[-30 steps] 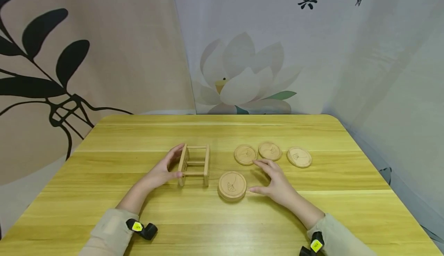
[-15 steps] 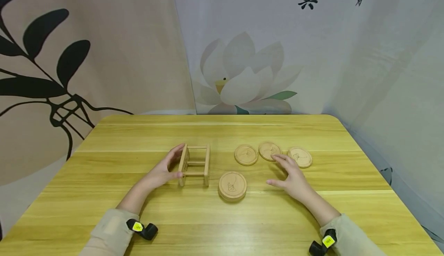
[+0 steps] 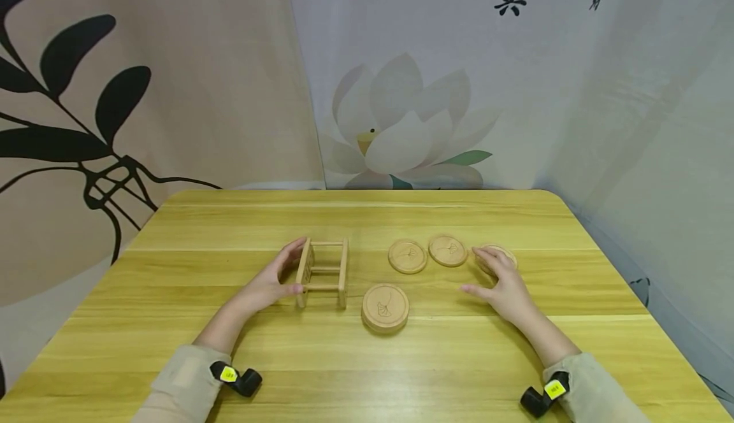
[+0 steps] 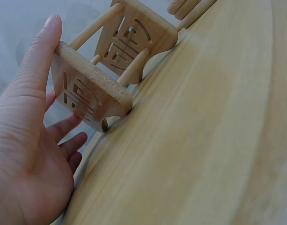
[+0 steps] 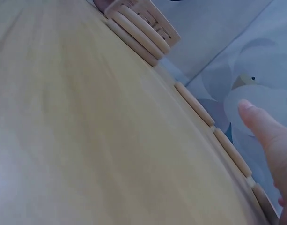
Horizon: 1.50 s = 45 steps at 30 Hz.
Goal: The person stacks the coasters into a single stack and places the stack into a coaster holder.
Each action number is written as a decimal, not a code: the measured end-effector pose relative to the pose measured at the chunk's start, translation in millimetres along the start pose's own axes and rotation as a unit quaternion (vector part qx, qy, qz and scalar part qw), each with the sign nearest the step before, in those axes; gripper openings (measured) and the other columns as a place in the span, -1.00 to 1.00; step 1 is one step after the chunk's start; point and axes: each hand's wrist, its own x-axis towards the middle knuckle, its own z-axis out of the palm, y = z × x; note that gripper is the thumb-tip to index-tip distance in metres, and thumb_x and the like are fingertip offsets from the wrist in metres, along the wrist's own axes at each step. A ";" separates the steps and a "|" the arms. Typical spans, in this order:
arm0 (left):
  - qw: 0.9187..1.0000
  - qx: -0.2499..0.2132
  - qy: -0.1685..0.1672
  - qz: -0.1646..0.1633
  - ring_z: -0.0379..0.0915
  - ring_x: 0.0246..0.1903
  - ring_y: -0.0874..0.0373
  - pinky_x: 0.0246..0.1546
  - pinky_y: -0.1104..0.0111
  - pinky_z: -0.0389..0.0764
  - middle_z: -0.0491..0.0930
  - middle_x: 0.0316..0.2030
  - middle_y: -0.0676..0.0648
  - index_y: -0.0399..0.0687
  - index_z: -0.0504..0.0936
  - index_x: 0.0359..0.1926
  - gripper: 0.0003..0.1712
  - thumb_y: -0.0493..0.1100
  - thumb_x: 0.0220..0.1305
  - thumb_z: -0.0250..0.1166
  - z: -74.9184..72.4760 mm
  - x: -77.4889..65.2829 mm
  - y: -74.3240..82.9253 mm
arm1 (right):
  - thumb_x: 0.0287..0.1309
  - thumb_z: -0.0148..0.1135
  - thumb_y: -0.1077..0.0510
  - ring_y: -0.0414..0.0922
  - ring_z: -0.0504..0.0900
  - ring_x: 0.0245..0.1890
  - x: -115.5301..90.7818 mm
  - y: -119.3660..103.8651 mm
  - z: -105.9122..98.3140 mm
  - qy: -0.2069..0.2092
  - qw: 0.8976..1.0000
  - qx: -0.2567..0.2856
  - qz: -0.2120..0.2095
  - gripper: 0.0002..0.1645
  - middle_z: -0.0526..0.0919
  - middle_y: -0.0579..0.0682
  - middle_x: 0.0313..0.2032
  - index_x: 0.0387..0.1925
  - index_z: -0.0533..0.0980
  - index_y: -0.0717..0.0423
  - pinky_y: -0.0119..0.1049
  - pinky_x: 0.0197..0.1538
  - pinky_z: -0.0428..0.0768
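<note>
My left hand (image 3: pixel 265 288) grips the near side panel of a wooden coaster holder (image 3: pixel 343 276), thumb on one edge and fingers at the other. Cut-out slots show in the holder's panels in the left wrist view, and round bars join them. My right hand (image 3: pixel 503 286) hovers with spread, relaxed fingers over the rightmost round wooden coaster (image 3: pixel 508 254), partly covering it. Two more coasters, a middle one (image 3: pixel 448 251) and a left one (image 3: pixel 408 257), lie flat beside it. Between the hands stands a low stack of coasters (image 3: pixel 385 308), its top engraved with a leaf.
Everything stands on a wooden table (image 3: pixel 298 372). Behind its far edge hangs a printed curtain (image 3: pixel 229 92) with a lotus and dark leaves. Each sleeve carries a small black wrist camera, one on the left (image 3: pixel 243 381) and one on the right (image 3: pixel 541 397).
My right hand has moved rightward, from beside the stack and the left coaster, past the middle coaster, to over the rightmost one. My left hand and the holder have stayed put.
</note>
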 end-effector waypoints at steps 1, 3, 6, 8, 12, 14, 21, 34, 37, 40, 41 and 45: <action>1.000 0.000 0.000 0.000 0.01 0.29 -0.31 0.19 -0.34 -0.13 0.13 0.35 -0.29 0.14 -0.06 0.51 0.11 0.27 0.08 0.36 0.1 -0.1 0.1 | -0.10 0.53 0.06 0.25 0.20 0.23 0.3 1.9 -1.0 0.003 1.000 -0.001 -0.003 -0.04 0.27 0.23 0.24 0.31 0.31 0.28 0.25 0.17 0.25; 1.000 -0.001 0.000 -0.001 0.01 0.29 -0.31 0.19 -0.35 -0.13 0.12 0.35 -0.29 0.15 -0.06 0.51 0.11 0.28 0.08 0.36 0.2 -0.3 0.7 | -0.10 0.53 0.07 0.26 0.19 0.23 1.0 4.2 -3.1 0.008 1.000 -0.003 -0.003 -0.05 0.27 0.25 0.23 0.30 0.31 0.30 0.26 0.17 0.24; 1.000 -0.004 -0.002 -0.001 0.00 0.30 -0.31 0.18 -0.35 -0.12 0.12 0.35 -0.29 0.14 -0.06 0.51 0.12 0.28 0.08 0.35 0.4 -0.3 1.5 | -0.06 0.51 0.08 0.29 0.20 0.23 1.1 6.8 -6.3 0.009 1.000 -0.008 0.007 -0.07 0.26 0.28 0.24 0.31 0.30 0.30 0.29 0.16 0.23; 1.000 -0.005 -0.003 -0.003 -0.01 0.30 -0.32 0.18 -0.35 -0.13 0.11 0.36 -0.29 0.16 -0.06 0.51 0.11 0.28 0.09 0.35 0.4 -0.6 1.8 | -0.04 0.50 0.08 0.32 0.20 0.23 1.5 8.2 -8.6 0.012 1.000 -0.012 0.013 -0.08 0.26 0.31 0.24 0.31 0.29 0.31 0.31 0.16 0.22; 1.000 -0.005 -0.002 -0.006 -0.02 0.30 -0.32 0.18 -0.36 -0.14 0.11 0.36 -0.29 0.16 -0.06 0.51 0.11 0.27 0.09 0.35 0.4 -1.0 2.2 | -0.02 0.49 0.09 0.35 0.21 0.22 2.1 12.0 -12.9 0.020 0.999 -0.018 0.021 -0.09 0.27 0.34 0.23 0.31 0.28 0.33 0.31 0.16 0.21; 1.000 -0.005 -0.002 -0.006 -0.02 0.30 -0.32 0.18 -0.36 -0.14 0.11 0.36 -0.29 0.16 -0.06 0.51 0.11 0.27 0.09 0.36 0.5 -1.1 2.4 | -0.02 0.49 0.09 0.35 0.21 0.22 2.5 14.3 -15.0 0.021 0.999 -0.018 0.029 -0.09 0.27 0.34 0.23 0.31 0.28 0.34 0.30 0.17 0.21; 1.000 -0.002 0.001 -0.004 0.00 0.30 -0.32 0.20 -0.33 -0.13 0.12 0.35 -0.31 0.05 -0.07 0.51 0.15 0.29 0.08 0.35 1.0 -0.6 3.0 | 0.01 0.47 0.05 0.37 0.19 0.23 3.2 22.3 -24.2 0.020 0.998 -0.022 0.050 -0.07 0.24 0.37 0.24 0.33 0.25 0.34 0.31 0.17 0.20; 1.000 0.001 0.002 -0.002 0.01 0.29 -0.30 0.19 -0.33 -0.10 0.14 0.34 -0.31 -0.04 -0.09 0.51 0.15 0.25 0.10 0.36 1.1 0.5 2.2 | 0.05 0.43 -0.03 0.41 0.13 0.26 4.5 36.6 -39.6 -0.011 0.996 -0.054 0.075 -0.01 0.17 0.43 0.27 0.36 0.19 0.36 0.32 0.19 0.18; 1.000 0.000 0.001 -0.003 0.01 0.29 -0.30 0.20 -0.33 -0.10 0.14 0.34 -0.30 -0.03 -0.09 0.51 0.15 0.25 0.10 0.36 1.2 0.7 2.6 | 0.06 0.42 -0.06 0.41 0.12 0.26 5.0 39.7 -40.8 -0.020 0.995 -0.060 0.082 0.00 0.16 0.44 0.27 0.36 0.18 0.35 0.32 0.19 0.16; 1.000 -0.002 0.000 -0.004 0.01 0.29 -0.30 0.20 -0.33 -0.11 0.13 0.34 -0.30 -0.02 -0.09 0.51 0.15 0.25 0.10 0.36 1.1 0.7 2.8 | 0.05 0.42 -0.08 0.41 0.10 0.26 6.2 42.4 -41.3 -0.027 0.994 -0.063 0.087 0.01 0.15 0.44 0.28 0.37 0.18 0.34 0.33 0.19 0.14; 1.000 -0.003 0.000 -0.004 0.00 0.29 -0.29 0.20 -0.33 -0.11 0.13 0.34 -0.29 -0.01 -0.09 0.51 0.15 0.26 0.10 0.36 1.0 0.7 2.8 | 0.05 0.42 -0.09 0.41 0.09 0.26 6.7 43.1 -41.2 -0.029 0.994 -0.065 0.088 0.01 0.15 0.44 0.28 0.37 0.18 0.33 0.34 0.19 0.14; 1.000 -0.004 0.000 -0.003 0.00 0.29 -0.30 0.19 -0.33 -0.11 0.12 0.34 -0.31 0.00 -0.09 0.51 0.15 0.26 0.10 0.36 0.8 0.6 2.4 | 0.05 0.42 -0.11 0.41 0.08 0.26 8.2 45.9 -40.7 -0.033 0.993 -0.075 0.083 0.01 0.16 0.43 0.28 0.36 0.19 0.33 0.35 0.18 0.12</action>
